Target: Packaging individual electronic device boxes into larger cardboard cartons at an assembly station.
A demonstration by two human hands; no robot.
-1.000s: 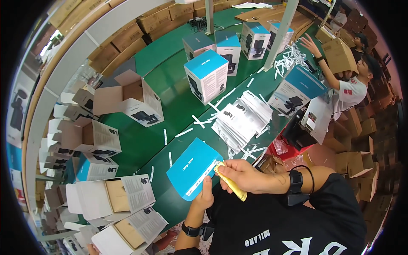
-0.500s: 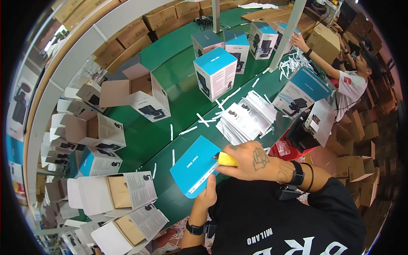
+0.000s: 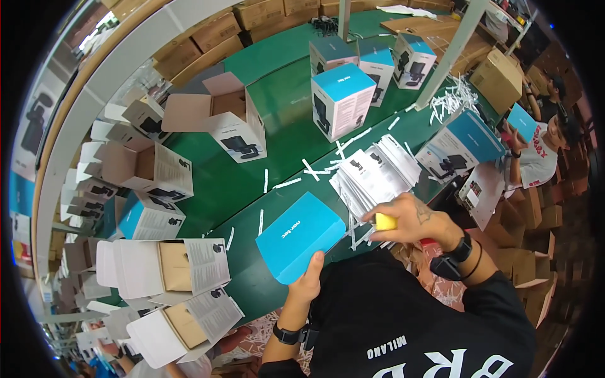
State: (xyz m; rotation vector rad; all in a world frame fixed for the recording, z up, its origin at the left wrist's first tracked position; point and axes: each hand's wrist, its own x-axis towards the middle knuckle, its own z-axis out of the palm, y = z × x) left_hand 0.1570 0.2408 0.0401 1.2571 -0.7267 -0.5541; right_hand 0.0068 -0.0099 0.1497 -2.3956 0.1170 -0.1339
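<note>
A blue box (image 3: 296, 233) is in front of me over the green table, its blue face up with a rounded flap along the near edge. Its sides are hidden from this angle. My left hand (image 3: 307, 277) grips its near right corner, the thumb on the edge. My right hand (image 3: 409, 217) is apart from the box, to its right, and is closed round a yellow utility knife (image 3: 386, 222). The knife's tip is hard to make out. Just beyond that hand lies a fanned stack of printed white sheets (image 3: 378, 173). White strips (image 3: 288, 184) are scattered around it.
Closed boxes (image 3: 343, 101) stand upright at the far side. Open white boxes (image 3: 170, 271) crowd the left, another open box (image 3: 236, 135) behind them. A metal post (image 3: 454, 53) rises at the right. Beyond it another person (image 3: 535, 151) holds a blue piece.
My right hand has moved right, away from the box, with the knife. The white strip along the box's near edge no longer shows. The person at the right has raised a blue piece.
</note>
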